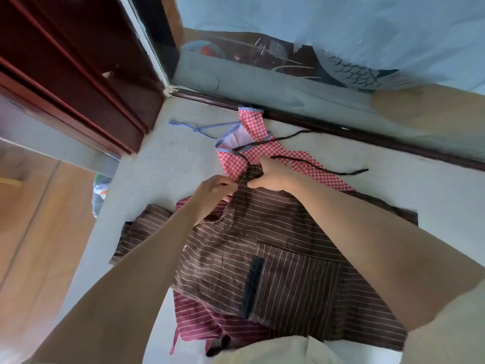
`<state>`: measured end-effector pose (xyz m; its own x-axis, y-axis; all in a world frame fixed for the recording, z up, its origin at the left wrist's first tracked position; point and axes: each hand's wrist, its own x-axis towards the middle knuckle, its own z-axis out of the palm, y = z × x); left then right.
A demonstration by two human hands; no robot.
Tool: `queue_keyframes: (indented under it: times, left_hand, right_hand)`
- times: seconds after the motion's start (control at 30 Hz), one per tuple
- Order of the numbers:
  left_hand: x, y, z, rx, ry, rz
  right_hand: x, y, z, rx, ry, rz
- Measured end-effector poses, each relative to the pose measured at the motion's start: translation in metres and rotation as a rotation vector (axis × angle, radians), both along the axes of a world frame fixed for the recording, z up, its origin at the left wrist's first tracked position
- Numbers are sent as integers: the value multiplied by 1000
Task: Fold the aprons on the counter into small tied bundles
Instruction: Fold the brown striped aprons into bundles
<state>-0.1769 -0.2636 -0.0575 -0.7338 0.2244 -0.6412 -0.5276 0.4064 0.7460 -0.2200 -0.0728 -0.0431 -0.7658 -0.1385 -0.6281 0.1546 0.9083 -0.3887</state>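
Observation:
A brown striped apron (262,253) with a pocket lies spread on the pale counter (162,164). My left hand (212,193) pinches its top edge at the left. My right hand (273,177) grips the same top edge just to the right. The apron's dark strap (315,168) trails away over a red checked apron (265,153), which lies behind with blue-striped ties (199,127). A maroon striped apron (199,319) sticks out from under the brown one at the near side.
A dark wooden ledge (367,137) runs along the counter's far edge below a glass pane with a fish design (349,69). A dark red wooden frame (73,74) stands at the left. The counter's left edge drops to a wooden floor (34,232).

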Motion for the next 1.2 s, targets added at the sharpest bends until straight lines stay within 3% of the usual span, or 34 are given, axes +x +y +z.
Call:
queue_keyframes:
  times: [0.07,0.17,0.33,0.43,0.5,0.57,0.67,0.87,1.0,1.07,1.2]
  left_hand:
    - [12,-16,-4,-157,-11,-230]
    - [33,-44,-13,-616,156,-529]
    - [62,-72,-9,-1012,305,-429]
    - [79,-90,-9,-1173,420,-176]
    - [90,-97,-6,-1168,358,113]
    - [99,-105,-3,-1115,186,427]
    - [116,-122,-6,-1004,38,727]
    - [138,-155,-25,-797,25,712]
    - [150,-164,-17,-552,281,804]
    - [161,-174,-16,-608,302,809]
    - [172,-195,-25,-735,119,695]
  right_hand:
    - [0,1,0,2,14,-7]
    - [3,-4,-3,14,151,-52]
    - [22,-14,-2,243,515,-116]
    - [42,-32,0,140,787,-61]
    - [65,-50,-2,-43,835,55]
    - [89,-68,-7,-208,678,175]
    - [119,-84,-19,-193,478,298]
    - [134,-87,-36,-91,383,315]
    - [133,-85,-40,-35,353,283]
    - [132,-86,-42,8,332,297]
    - [124,-94,-37,-2,343,316]
